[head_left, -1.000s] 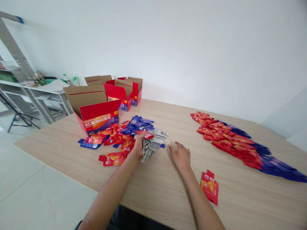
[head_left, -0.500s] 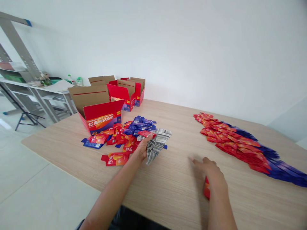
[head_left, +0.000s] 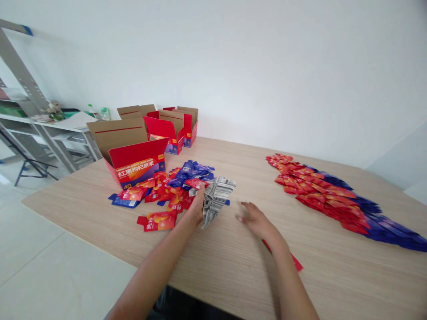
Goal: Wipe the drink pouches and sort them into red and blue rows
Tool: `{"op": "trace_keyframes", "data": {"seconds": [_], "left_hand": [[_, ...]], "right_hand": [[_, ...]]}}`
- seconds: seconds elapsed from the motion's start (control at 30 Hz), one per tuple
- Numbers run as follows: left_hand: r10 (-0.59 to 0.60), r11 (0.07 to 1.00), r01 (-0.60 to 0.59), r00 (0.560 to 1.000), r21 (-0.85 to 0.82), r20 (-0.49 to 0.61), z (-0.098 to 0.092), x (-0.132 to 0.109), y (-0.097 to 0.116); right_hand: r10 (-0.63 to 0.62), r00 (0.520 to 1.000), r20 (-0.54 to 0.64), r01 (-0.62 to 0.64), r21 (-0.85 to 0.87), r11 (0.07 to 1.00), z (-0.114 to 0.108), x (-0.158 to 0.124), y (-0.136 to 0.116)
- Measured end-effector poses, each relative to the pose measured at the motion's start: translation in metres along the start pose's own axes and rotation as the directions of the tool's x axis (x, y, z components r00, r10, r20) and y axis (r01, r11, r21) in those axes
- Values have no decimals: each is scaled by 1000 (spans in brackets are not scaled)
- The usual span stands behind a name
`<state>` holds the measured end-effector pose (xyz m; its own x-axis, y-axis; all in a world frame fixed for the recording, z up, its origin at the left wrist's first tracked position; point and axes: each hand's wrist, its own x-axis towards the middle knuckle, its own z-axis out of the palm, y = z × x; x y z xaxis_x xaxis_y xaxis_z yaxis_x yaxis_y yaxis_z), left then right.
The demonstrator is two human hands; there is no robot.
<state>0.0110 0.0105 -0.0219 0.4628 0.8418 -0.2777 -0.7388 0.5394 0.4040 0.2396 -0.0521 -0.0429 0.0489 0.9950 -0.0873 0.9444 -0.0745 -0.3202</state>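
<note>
My left hand point(head_left: 196, 205) is closed on a fanned stack of sachets point(head_left: 215, 198) with their silver striped backs showing. It holds them just above the table, beside a loose heap of red and blue sachets point(head_left: 168, 186). My right hand point(head_left: 256, 221) hovers low over the wooden table point(head_left: 233, 266), right of the stack, with its fingers pointing left and blurred. A red sachet point(head_left: 295, 262) shows from under my right wrist and forearm. Whether that hand grips it is unclear.
A long overlapping row of red and blue sachets point(head_left: 333, 200) runs along the table's right side. Open red cartons point(head_left: 136, 155) point(head_left: 173, 126) stand at the back left. One red sachet point(head_left: 156, 221) lies alone near the front edge. Metal shelving point(head_left: 50, 129) stands beyond the table.
My right hand reached right to the lone red sachet, then came back left toward the stack. The sachet now lies further left under my forearm. My left hand kept its hold.
</note>
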Motion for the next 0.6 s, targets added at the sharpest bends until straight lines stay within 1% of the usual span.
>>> {"op": "trace_keyframes", "data": {"seconds": [0.03,0.07,0.1,0.13,0.2,0.23,0.27,0.3,0.37,0.43,0.53,0.6], "left_hand": [[6,1000,-6,1000,-9,-20,0,-1,0],[6,1000,-7,999,-15,-44,0,-1,0],[6,1000,-7,998,-19,-64,1,-2,0],[2,1000,-4,997,-23,-79,1,-2,0],[-7,1000,4,995,-31,-96,3,-3,-1],[-8,999,5,995,-36,-97,3,-4,-2],[-9,999,5,996,-44,-91,4,-4,-3],[-9,998,5,997,-55,-80,4,-4,-5],[-8,997,3,998,-83,-59,4,-4,-9],[0,993,-7,998,-115,-60,4,-4,-14],[-6,990,-5,997,-143,-77,4,-5,-20],[-47,990,40,997,-133,-55,4,-8,-24]], "right_hand": [[-21,1000,0,21,-5,1000,-2,-1,-2],[2,1000,-1,-2,-30,1000,-3,-3,-3],[67,998,-2,-67,-66,996,-5,-6,0],[160,987,9,-158,-105,982,-7,-9,4],[336,940,63,-322,-169,932,-8,-14,18],[386,918,95,-365,-184,913,-8,-15,26],[408,907,108,-384,-188,904,-8,-16,34],[415,903,109,-392,-183,902,-6,-15,42],[390,916,91,-376,-137,916,-3,-13,53],[355,930,91,-349,-72,934,1,-10,59],[244,968,65,-247,37,968,6,-5,59],[170,985,9,-170,119,978,10,-2,52]]}}
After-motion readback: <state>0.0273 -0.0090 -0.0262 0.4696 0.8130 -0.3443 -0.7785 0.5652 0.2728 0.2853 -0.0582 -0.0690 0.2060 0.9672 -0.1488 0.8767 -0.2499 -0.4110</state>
